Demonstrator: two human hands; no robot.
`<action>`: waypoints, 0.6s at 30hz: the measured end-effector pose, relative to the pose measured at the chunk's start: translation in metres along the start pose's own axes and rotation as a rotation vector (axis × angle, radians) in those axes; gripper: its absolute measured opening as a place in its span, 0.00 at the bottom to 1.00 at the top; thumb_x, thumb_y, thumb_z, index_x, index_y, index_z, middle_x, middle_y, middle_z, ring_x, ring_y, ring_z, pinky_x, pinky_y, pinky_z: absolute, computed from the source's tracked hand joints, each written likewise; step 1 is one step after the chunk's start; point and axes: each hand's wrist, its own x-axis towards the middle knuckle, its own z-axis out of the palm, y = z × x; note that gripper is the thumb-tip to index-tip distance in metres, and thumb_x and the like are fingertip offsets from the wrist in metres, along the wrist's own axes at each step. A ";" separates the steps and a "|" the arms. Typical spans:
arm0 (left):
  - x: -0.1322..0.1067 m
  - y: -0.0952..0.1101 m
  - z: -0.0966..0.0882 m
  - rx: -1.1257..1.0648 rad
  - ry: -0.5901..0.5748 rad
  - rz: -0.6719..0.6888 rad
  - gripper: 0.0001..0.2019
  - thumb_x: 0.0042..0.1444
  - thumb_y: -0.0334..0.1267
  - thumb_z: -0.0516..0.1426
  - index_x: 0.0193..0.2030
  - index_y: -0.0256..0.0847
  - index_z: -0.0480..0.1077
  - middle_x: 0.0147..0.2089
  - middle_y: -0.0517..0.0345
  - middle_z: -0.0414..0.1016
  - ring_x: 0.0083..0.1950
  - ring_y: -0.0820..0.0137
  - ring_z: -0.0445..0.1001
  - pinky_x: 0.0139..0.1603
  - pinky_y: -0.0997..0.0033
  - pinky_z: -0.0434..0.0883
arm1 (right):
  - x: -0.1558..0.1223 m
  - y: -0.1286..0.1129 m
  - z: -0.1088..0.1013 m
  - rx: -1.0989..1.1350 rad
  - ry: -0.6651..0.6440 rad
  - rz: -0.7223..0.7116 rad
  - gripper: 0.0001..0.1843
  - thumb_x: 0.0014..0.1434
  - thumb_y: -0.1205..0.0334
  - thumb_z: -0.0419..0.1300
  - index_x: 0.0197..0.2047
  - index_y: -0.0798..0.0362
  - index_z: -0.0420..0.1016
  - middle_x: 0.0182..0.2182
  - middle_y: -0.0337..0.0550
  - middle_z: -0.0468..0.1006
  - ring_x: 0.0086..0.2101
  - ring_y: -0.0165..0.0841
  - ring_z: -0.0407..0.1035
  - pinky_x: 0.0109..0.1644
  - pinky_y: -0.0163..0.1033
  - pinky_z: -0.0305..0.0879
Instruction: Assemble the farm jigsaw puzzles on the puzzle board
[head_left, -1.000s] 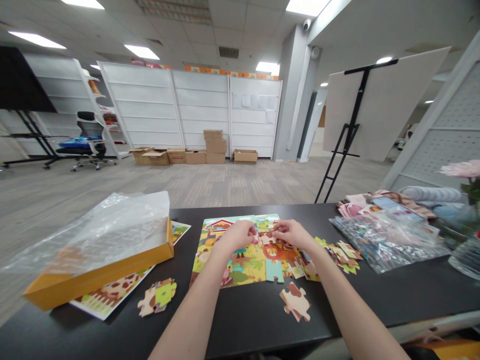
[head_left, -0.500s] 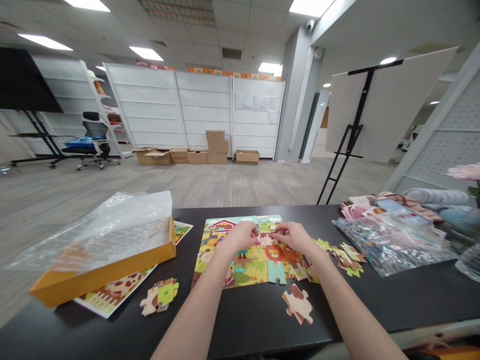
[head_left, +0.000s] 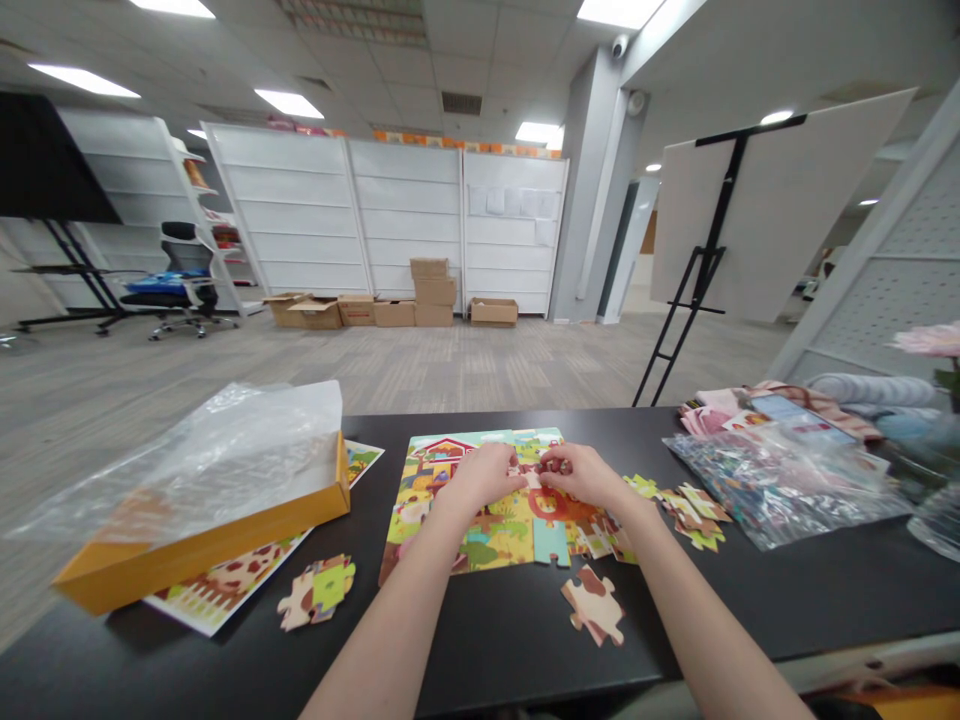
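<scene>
Both grips are closed in at the middle of the puzzle: the fingertips of my left grip (head_left: 480,478) and right grip (head_left: 581,475) pinch in from either side on a pale puzzle piece (head_left: 531,480). From this view I can't tell whether one grip holds it or both do. The piece sits over the upper middle of the jigsaw puzzle (head_left: 495,540), which lies near the far edge of the table (head_left: 465,650), about midway along it.

My main worry is pressing the piece in at the wrong angle, since forcing it could lift or shift the interlocked pieces around it. The ragged lower right side of the puzzle looks the most exposed, and a careless wrist could nudge it apart. Near the table's front edge, a cow-patterned piece (head_left: 594,605) lies close to my right forearm, so dragging that arm could sweep it along. Right of the puzzle, a cluster of loose pieces (head_left: 694,510) sits just beside a clear plastic bag (head_left: 780,480), and a snagged bag could scatter them. On the left, a yellow box (head_left: 199,560) reaches the table's edge, so a knock could tip it off.
</scene>
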 end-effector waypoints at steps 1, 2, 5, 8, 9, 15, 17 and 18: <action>0.000 0.000 0.001 0.007 -0.001 0.003 0.14 0.53 0.46 0.60 0.43 0.42 0.77 0.42 0.49 0.81 0.43 0.56 0.79 0.43 0.63 0.72 | 0.000 0.000 0.000 -0.001 -0.011 -0.006 0.08 0.56 0.61 0.63 0.38 0.52 0.83 0.30 0.40 0.80 0.28 0.30 0.69 0.35 0.34 0.61; 0.000 0.000 0.001 0.013 -0.004 0.006 0.14 0.53 0.46 0.60 0.42 0.42 0.77 0.42 0.49 0.81 0.43 0.56 0.79 0.43 0.63 0.72 | -0.001 0.000 -0.001 0.004 -0.014 -0.005 0.09 0.55 0.60 0.64 0.39 0.52 0.82 0.31 0.40 0.80 0.28 0.30 0.69 0.35 0.34 0.61; -0.001 0.001 0.000 0.028 -0.007 0.019 0.14 0.54 0.46 0.59 0.43 0.43 0.77 0.42 0.48 0.80 0.44 0.55 0.79 0.44 0.63 0.73 | -0.001 0.003 -0.002 0.021 0.005 0.023 0.15 0.53 0.59 0.66 0.44 0.53 0.81 0.33 0.41 0.80 0.28 0.30 0.69 0.36 0.34 0.62; -0.001 0.002 -0.002 0.035 -0.009 0.042 0.15 0.54 0.45 0.59 0.45 0.43 0.78 0.46 0.48 0.78 0.46 0.55 0.78 0.46 0.62 0.72 | -0.001 0.006 -0.002 0.004 0.005 0.007 0.14 0.53 0.59 0.66 0.43 0.53 0.81 0.34 0.41 0.80 0.30 0.31 0.70 0.37 0.35 0.62; -0.002 0.002 -0.003 0.036 -0.012 0.051 0.15 0.54 0.45 0.59 0.45 0.43 0.78 0.46 0.48 0.77 0.46 0.55 0.78 0.47 0.62 0.72 | -0.002 0.006 -0.002 -0.005 -0.001 -0.007 0.12 0.53 0.59 0.66 0.41 0.53 0.82 0.34 0.41 0.80 0.30 0.32 0.70 0.37 0.35 0.62; -0.003 0.005 -0.003 0.035 -0.030 0.118 0.16 0.55 0.45 0.59 0.48 0.45 0.78 0.47 0.48 0.76 0.47 0.55 0.78 0.48 0.62 0.72 | -0.002 0.002 -0.002 -0.009 -0.015 -0.019 0.08 0.54 0.61 0.65 0.38 0.52 0.82 0.32 0.41 0.80 0.31 0.32 0.70 0.36 0.35 0.61; -0.002 0.005 -0.003 0.043 -0.041 0.153 0.16 0.55 0.44 0.59 0.49 0.45 0.78 0.47 0.49 0.77 0.47 0.56 0.78 0.48 0.63 0.72 | -0.002 0.000 -0.002 -0.011 -0.024 -0.025 0.08 0.54 0.62 0.64 0.38 0.52 0.82 0.33 0.41 0.80 0.32 0.32 0.71 0.37 0.34 0.61; -0.002 0.006 -0.002 0.048 -0.046 0.165 0.16 0.55 0.44 0.59 0.49 0.45 0.77 0.47 0.49 0.77 0.47 0.56 0.78 0.48 0.64 0.72 | -0.002 0.000 -0.003 -0.011 -0.028 -0.026 0.08 0.54 0.62 0.64 0.38 0.52 0.82 0.33 0.41 0.80 0.32 0.32 0.71 0.37 0.34 0.61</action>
